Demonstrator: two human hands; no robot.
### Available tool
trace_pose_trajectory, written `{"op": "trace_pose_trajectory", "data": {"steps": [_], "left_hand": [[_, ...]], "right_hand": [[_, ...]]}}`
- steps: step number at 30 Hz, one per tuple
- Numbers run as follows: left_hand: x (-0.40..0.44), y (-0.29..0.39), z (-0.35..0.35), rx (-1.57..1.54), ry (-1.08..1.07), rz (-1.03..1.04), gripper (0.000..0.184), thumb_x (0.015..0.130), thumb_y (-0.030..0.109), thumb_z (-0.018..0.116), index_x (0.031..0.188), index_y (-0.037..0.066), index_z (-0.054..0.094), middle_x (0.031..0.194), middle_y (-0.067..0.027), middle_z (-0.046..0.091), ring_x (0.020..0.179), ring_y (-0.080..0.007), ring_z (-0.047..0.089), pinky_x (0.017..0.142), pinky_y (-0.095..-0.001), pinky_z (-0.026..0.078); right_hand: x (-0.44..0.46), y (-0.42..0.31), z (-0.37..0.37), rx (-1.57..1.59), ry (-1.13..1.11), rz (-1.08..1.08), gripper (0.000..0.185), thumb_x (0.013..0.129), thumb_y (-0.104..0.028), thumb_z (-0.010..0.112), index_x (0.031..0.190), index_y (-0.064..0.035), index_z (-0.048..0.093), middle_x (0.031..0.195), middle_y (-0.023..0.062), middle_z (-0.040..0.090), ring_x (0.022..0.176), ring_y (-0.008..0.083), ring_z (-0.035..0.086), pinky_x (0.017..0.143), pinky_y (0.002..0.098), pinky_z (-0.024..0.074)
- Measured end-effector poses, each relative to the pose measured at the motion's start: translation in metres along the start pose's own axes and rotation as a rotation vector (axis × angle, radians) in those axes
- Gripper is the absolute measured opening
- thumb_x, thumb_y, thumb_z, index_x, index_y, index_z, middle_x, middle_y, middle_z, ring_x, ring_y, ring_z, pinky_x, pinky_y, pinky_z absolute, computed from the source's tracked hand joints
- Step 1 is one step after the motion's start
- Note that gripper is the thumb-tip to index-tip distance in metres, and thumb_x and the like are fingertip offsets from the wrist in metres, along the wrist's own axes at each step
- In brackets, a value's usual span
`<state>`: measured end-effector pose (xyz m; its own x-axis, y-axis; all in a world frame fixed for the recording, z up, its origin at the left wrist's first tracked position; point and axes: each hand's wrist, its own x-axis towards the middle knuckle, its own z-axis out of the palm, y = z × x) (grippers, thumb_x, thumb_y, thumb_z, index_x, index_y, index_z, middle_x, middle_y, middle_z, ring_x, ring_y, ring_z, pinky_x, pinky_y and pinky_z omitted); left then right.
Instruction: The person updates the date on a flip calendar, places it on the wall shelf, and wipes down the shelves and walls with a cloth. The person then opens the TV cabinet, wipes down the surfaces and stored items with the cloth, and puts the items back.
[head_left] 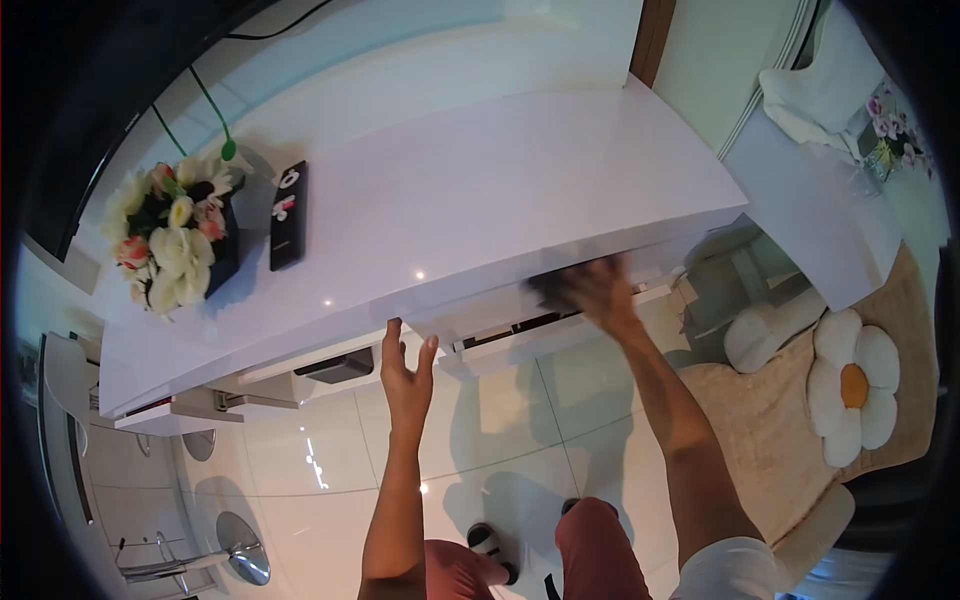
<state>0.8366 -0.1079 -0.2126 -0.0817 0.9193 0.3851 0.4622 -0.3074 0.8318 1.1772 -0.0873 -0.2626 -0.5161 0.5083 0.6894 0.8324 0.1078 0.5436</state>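
Note:
My right hand point(600, 290) is at the front face of the white TV cabinet point(500, 200), toward its right end. It grips a dark cloth-like piece point(550, 290), smeared by motion, against or very near the drawer front; its exact kind is unclear. My left hand point(407, 365) is held just below the cabinet's front edge, thumb and fingers apart, with nothing in it. Beside it, a black box point(337, 367) sits in the cabinet's lower compartment.
On the cabinet top stand a potted bunch of flowers point(175, 240) and a black remote control point(288, 215). A TV point(100, 170) is at the upper left. A drawer point(180, 408) juts out at the left. A flower-shaped cushion point(855, 388) lies at the right.

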Motion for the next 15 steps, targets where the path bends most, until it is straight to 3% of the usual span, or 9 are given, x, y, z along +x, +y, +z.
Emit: {"op": "trace_pose_trajectory", "data": {"steps": [2, 3, 4, 5, 7, 11, 12, 14, 15], "left_hand": [[0.012, -0.020, 0.014, -0.105, -0.024, -0.015, 0.040, 0.088, 0.012, 0.061, 0.119, -0.008, 0.046, 0.117, -0.0226, 0.054, 0.104, -0.0264, 0.055, 0.088, -0.0363, 0.047], [0.016, -0.021, 0.018, -0.208, -0.054, -0.049, 0.037, 0.088, 0.013, 0.061, 0.115, -0.009, 0.048, 0.112, -0.0217, 0.057, 0.096, -0.0233, 0.057, 0.085, -0.0353, 0.049], [0.017, -0.020, 0.025, -0.158, 0.108, 0.012, 0.026, 0.087, 0.013, 0.063, 0.101, -0.008, 0.055, 0.090, -0.0154, 0.063, 0.074, -0.0143, 0.055, 0.072, -0.0277, 0.050], [0.016, -0.017, 0.023, -0.159, 0.115, 0.023, 0.026, 0.087, 0.013, 0.063, 0.101, -0.008, 0.055, 0.090, -0.0154, 0.063, 0.074, -0.0143, 0.055, 0.072, -0.0277, 0.050], [0.017, -0.014, 0.020, 0.041, 0.122, 0.023, 0.019, 0.085, 0.012, 0.065, 0.090, -0.006, 0.060, 0.071, -0.0095, 0.063, 0.060, -0.0099, 0.048, 0.059, -0.0219, 0.044], [0.015, -0.023, 0.029, -0.037, 0.222, 0.087, 0.017, 0.084, 0.010, 0.066, 0.079, -0.005, 0.061, 0.061, -0.0037, 0.059, 0.058, -0.0063, 0.040, 0.054, -0.0203, 0.037], [0.015, -0.029, 0.031, -0.026, 0.240, 0.116, 0.018, 0.084, 0.009, 0.066, 0.076, -0.006, 0.060, 0.059, -0.0013, 0.055, 0.059, -0.0060, 0.037, 0.054, -0.0209, 0.036], [0.015, -0.033, 0.033, -0.061, 0.251, 0.149, 0.019, 0.085, 0.009, 0.065, 0.076, -0.006, 0.060, 0.058, -0.0009, 0.053, 0.059, -0.0059, 0.037, 0.055, -0.0208, 0.035], [0.015, -0.035, 0.034, -0.091, 0.258, 0.166, 0.019, 0.085, 0.009, 0.064, 0.076, -0.006, 0.059, 0.058, -0.0005, 0.051, 0.060, -0.0058, 0.037, 0.055, -0.0208, 0.035]], "right_hand": [[-0.030, 0.016, 0.008, 0.294, -0.092, 0.513, 0.039, 0.087, -0.021, 0.053, 0.125, -0.0150, 0.049, 0.134, 0.0225, 0.037, 0.129, 0.0411, 0.027, 0.107, 0.0606, 0.0120], [-0.037, 0.016, 0.015, 0.357, 0.143, 0.776, 0.047, 0.091, -0.018, 0.047, 0.136, -0.0096, 0.037, 0.141, 0.0288, 0.024, 0.132, 0.0426, 0.021, 0.109, 0.0549, 0.0117], [-0.040, 0.020, 0.027, 0.433, 0.207, 1.063, 0.052, 0.095, -0.021, 0.043, 0.139, 0.0005, 0.027, 0.144, 0.0314, 0.014, 0.134, 0.0435, 0.017, 0.110, 0.0479, 0.0130], [-0.042, 0.017, 0.048, 0.436, 0.221, 1.062, 0.052, 0.095, -0.021, 0.043, 0.139, 0.0005, 0.027, 0.144, 0.0314, 0.014, 0.134, 0.0435, 0.017, 0.110, 0.0479, 0.0130], [-0.048, 0.009, 0.091, 0.370, 0.510, 1.465, 0.050, 0.098, -0.028, 0.037, 0.136, 0.0036, 0.031, 0.139, 0.0292, 0.029, 0.134, 0.0408, 0.020, 0.110, 0.0450, 0.0137], [0.056, -0.084, 0.043, 0.409, 0.682, 0.953, 0.058, 0.093, -0.023, 0.049, 0.136, 0.0064, 0.024, 0.144, 0.0269, 0.017, 0.135, 0.0418, 0.015, 0.109, 0.0505, 0.0138], [0.084, -0.125, 0.045, 0.610, 0.777, 1.076, 0.055, 0.090, -0.028, 0.052, 0.130, 0.0053, 0.034, 0.140, 0.0277, 0.025, 0.131, 0.0474, 0.019, 0.105, 0.0577, 0.0168], [0.109, -0.149, -0.008, 0.560, 0.471, 0.803, 0.046, 0.083, -0.032, 0.056, 0.118, -0.0015, 0.051, 0.125, 0.0266, 0.039, 0.123, 0.0552, 0.025, 0.098, 0.0643, 0.0214], [0.107, -0.166, -0.007, 0.576, 0.393, 0.659, 0.040, 0.082, -0.030, 0.055, 0.115, -0.0072, 0.056, 0.120, 0.0212, 0.043, 0.126, 0.0508, 0.025, 0.099, 0.0638, 0.0217]]}}
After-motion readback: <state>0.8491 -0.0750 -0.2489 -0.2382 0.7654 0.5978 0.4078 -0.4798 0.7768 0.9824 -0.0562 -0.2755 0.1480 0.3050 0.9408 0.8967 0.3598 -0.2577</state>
